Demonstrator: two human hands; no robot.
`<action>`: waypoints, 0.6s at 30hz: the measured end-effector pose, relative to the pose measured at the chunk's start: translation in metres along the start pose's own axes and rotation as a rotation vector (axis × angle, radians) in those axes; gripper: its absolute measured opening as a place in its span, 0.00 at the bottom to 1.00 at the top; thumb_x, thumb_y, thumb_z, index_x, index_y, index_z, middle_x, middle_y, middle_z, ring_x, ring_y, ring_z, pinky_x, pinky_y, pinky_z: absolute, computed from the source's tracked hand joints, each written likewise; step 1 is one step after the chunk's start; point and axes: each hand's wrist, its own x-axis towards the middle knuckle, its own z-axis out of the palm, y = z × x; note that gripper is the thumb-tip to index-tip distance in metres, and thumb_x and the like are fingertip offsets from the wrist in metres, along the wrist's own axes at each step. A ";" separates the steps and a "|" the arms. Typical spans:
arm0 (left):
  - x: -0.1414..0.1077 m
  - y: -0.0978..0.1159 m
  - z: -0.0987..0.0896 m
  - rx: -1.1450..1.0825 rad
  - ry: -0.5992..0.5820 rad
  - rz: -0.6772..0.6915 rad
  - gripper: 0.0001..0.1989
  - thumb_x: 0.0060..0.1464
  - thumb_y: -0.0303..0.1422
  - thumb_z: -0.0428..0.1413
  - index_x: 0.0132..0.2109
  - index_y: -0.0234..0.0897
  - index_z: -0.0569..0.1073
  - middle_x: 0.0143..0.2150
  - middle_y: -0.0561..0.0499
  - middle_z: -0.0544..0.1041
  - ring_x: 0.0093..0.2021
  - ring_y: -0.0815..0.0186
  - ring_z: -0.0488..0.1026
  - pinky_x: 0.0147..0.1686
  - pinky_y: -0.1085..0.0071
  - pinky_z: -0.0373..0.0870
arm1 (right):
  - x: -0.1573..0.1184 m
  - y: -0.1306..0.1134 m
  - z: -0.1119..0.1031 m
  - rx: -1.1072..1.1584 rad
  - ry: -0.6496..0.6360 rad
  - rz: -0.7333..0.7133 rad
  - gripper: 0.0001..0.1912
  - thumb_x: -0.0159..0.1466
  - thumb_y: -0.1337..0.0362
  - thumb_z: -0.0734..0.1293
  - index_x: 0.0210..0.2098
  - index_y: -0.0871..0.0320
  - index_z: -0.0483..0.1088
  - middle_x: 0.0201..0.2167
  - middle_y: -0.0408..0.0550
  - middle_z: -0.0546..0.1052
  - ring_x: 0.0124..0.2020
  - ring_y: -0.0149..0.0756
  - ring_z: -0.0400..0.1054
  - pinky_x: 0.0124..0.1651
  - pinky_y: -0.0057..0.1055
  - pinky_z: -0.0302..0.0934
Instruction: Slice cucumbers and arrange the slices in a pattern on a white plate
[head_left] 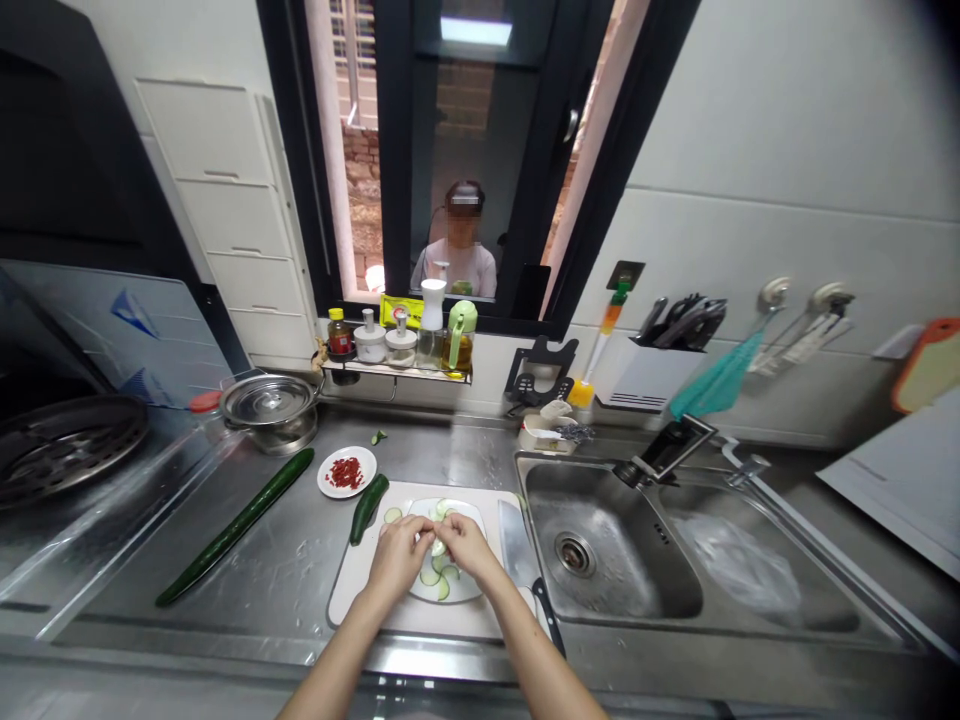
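My left hand (405,548) and my right hand (463,543) meet above a white plate (469,590), fingertips pinched together. Between them they seem to grip a thin cucumber slice (438,548), mostly covered by the fingers. More cucumber slices (442,585) lie on the plate in a curved arrangement. Beneath the plate is a pale cutting board (352,590). A cut piece of cucumber (369,508) rests at the board's left edge, near a loose slice (392,515). On the right side of the board lies a knife (516,540) with a black handle.
A long whole cucumber (236,525) lies on the steel counter at left. Beside it stand a small plate of chopped red pieces (346,472) and a lidded pot (271,405). To the right is a double sink (611,540). A seasoning rack (397,372) hangs below the window.
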 end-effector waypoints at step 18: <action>0.003 -0.004 0.007 0.043 0.128 0.118 0.12 0.57 0.35 0.50 0.39 0.40 0.78 0.38 0.46 0.77 0.42 0.59 0.72 0.43 0.65 0.63 | -0.002 -0.015 -0.002 0.374 -0.035 0.374 0.10 0.54 0.59 0.66 0.29 0.57 0.63 0.15 0.34 0.62 0.14 0.23 0.55 0.16 0.19 0.43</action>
